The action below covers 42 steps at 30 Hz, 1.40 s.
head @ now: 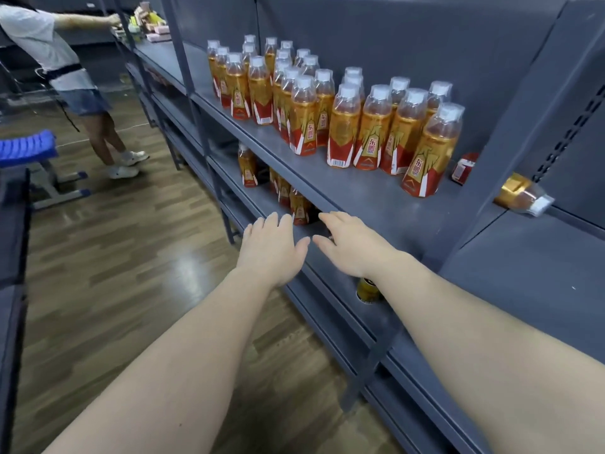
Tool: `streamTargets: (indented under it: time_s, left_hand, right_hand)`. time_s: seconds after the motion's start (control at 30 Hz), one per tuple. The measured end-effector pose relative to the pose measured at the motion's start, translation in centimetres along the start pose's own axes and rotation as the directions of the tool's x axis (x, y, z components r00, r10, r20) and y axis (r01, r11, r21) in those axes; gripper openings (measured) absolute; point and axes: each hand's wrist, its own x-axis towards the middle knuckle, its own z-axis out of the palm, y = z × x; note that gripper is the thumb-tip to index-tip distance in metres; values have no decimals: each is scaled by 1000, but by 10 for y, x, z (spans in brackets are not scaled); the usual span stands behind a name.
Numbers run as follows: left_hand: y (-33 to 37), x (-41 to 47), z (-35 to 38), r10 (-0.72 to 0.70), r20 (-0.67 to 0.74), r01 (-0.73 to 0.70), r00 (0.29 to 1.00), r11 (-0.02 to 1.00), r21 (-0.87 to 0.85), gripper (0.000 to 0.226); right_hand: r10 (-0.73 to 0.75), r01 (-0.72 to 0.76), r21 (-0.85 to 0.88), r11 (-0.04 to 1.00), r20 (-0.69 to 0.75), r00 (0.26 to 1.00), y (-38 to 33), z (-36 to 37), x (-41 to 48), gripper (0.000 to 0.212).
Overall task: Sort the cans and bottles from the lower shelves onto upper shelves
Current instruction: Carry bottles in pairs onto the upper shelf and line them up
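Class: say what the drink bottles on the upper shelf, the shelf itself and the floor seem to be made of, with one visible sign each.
Bottles: likely clear plastic, liquid showing above glossy printed wraps. Shelf: probably painted metal, thin flat grey board, matt. Floor: wood-look planks, glossy reflections; real wood or laminate unclear.

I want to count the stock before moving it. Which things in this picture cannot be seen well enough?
Head view, all:
- Lower-shelf bottles: mostly hidden by the upper shelf edge; number unclear.
- Gold can: partly covered by the right forearm.
- Lying bottle and red-labelled item: partly behind the upright post.
- Far packets: too small and blurred to identify.
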Motion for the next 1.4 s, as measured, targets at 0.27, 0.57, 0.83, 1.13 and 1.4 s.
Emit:
streamTargets:
  time_s: [0.27,0.57,0.83,1.13,1.4]
  left_hand:
    - [11,77,8,187,-2,-187,982,981,-52,37]
    - [14,157,17,434,20,-430,901,897,-103,44]
    - [30,188,23,589,63,-578,805,805,-137,60]
    - [61,203,20,647,30,-635,762,755,-160,60]
    - [62,221,-1,574,-51,-574,817,802,-163,52]
  right_hand:
    - [191,-192,-33,981,-40,981,26,-14,41,57]
    - [500,-505,-22,863,-106,859,36,-18,72,63]
    - [694,-700,61,712,-218,687,41,-21,72,63]
    - [766,-769,194,609,-397,505,64,-36,72,58]
    - [679,-703,164,692,-478,557,72,-51,87,44]
